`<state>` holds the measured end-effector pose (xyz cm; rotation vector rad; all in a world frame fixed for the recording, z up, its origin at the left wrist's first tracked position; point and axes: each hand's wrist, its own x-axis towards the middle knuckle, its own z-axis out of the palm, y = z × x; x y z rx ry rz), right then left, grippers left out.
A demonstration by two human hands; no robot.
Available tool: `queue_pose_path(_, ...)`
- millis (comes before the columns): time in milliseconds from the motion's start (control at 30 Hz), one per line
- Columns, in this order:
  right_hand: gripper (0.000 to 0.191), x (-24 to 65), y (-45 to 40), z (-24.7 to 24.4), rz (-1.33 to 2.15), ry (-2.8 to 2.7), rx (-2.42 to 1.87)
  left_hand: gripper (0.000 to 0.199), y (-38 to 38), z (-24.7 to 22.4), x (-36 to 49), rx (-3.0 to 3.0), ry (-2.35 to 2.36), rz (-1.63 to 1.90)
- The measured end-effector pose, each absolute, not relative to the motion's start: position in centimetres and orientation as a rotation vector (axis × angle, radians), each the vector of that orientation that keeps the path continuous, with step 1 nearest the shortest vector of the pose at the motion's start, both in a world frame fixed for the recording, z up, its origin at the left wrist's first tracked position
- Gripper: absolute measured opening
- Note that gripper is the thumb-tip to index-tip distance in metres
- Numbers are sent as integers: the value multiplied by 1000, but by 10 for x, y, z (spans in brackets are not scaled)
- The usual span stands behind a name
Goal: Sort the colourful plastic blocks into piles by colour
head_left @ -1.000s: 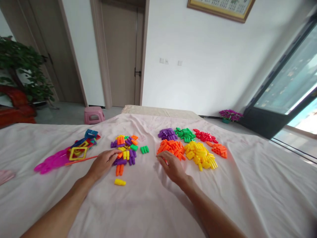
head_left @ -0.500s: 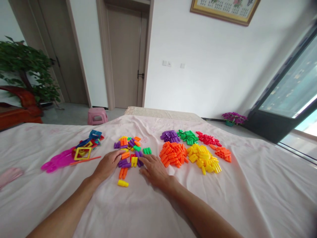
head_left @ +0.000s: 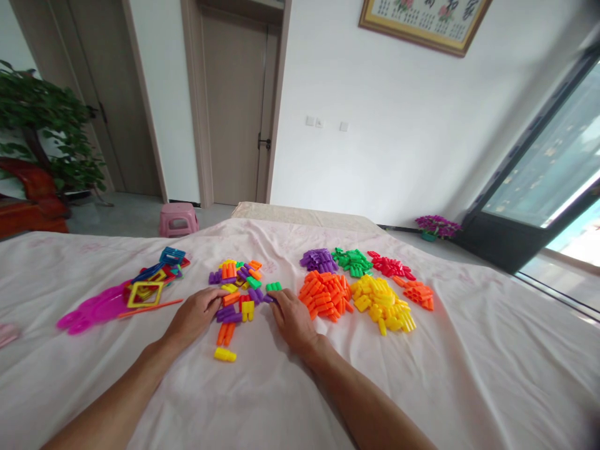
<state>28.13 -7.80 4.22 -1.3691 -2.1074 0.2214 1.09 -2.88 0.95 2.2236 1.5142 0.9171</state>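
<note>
A loose pile of mixed toy building blocks lies between my two hands on the pale cloth. My left hand [head_left: 199, 310] is at the pile's left side, fingers bent and close together, with the fingertips at an orange block [head_left: 231, 299]. What those fingers hold, if anything, is hidden. On the other side, my right hand [head_left: 291, 317] is closed with a purple block [head_left: 269, 298] at its fingertips. Just beyond it lies a green block [head_left: 274, 287]. Nearer me are a yellow block [head_left: 248, 310], a pair of orange blocks [head_left: 225, 334] and a single yellow block [head_left: 225, 355].
Blocks sorted by colour lie at right: an orange heap [head_left: 324, 296], yellow heap [head_left: 383, 303], purple heap [head_left: 319, 260], green heap [head_left: 352, 262] and red heap [head_left: 390, 266]. At left are a magenta plastic piece [head_left: 96, 307] and a yellow square frame [head_left: 145, 294].
The right hand's fingers have drawn together and it has pulled a purple block slightly right, away from the pile. The left hand stays by the orange block. The view has shifted slightly.
</note>
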Motion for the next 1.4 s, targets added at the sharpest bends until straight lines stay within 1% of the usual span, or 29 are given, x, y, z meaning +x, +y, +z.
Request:
queue_pose_path(100, 26, 293, -72, 51, 298, -1963, -1169, 37, -29, 10, 11, 2202, 1505, 913)
queue_pose_path(200, 24, 313, -59, 66, 269, -1829, -1135, 37, -29, 11, 10, 2191, 1517, 916)
queue_pose_path(400, 34, 383, -12, 95, 212, -1541, -1421, 37, -28, 10, 9, 2216, 1536, 925)
queue_pose_path(567, 38, 419, 29, 108, 219, -1627, -1727, 35, -26, 7, 9, 2225, 1523, 965)
queue_pose_path(733, 28, 410, 58, 105, 135, -1770, -1853, 32, -23, 3, 8, 2211, 1524, 991)
queue_pose_path(1000, 21, 384, 99, 95, 45, -1914, -2019, 34, -26, 9, 10, 2169, 1535, 954)
queue_pose_path(1200, 20, 384, 108, 94, 42, -1984, -2085, 34, -25, 7, 9, 2134, 1537, 961)
queue_pose_path(1400, 27, 371, 95, 107, -22, -2056, -1998, 34, -26, 10, 10, 2129, 1540, 957)
